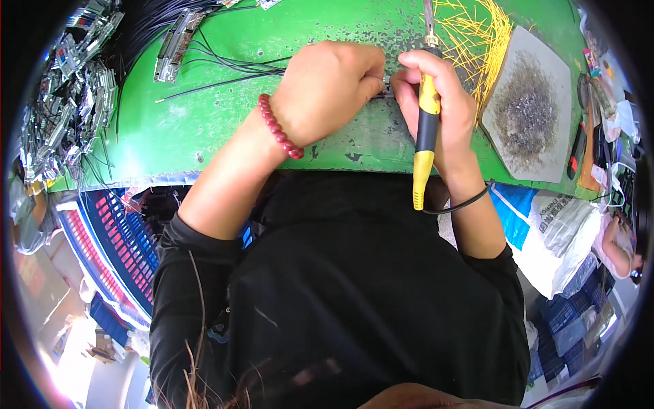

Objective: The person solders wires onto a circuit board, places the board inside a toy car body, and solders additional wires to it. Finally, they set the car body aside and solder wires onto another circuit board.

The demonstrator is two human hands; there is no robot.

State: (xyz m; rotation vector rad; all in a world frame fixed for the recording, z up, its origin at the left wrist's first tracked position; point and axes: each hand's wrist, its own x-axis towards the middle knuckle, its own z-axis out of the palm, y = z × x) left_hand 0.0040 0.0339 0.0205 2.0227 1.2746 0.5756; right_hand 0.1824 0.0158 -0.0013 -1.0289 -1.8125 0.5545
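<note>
My right hand (449,102) is closed round the yellow and black handle of a soldering iron (428,129). The iron's metal tip points away from me, and its black cord hangs by my wrist. Close beside it, my left hand (330,85) is closed in a pinch, the thumb and forefinger near my right fingertips. A thin dark piece shows between the two hands, too small to make out. Black wires (235,67) run from a small clear-cased part (178,46) to my left hand, where their ends are hidden.
Yellow wires (480,41) lie loose on the worn green table (163,129). At right is a grey board (555,150) with dark, crumbly residue. Several clear-cased parts (68,116) with black wires pile up at far left. Below the table stand plastic baskets (122,245) and a white bag (555,238).
</note>
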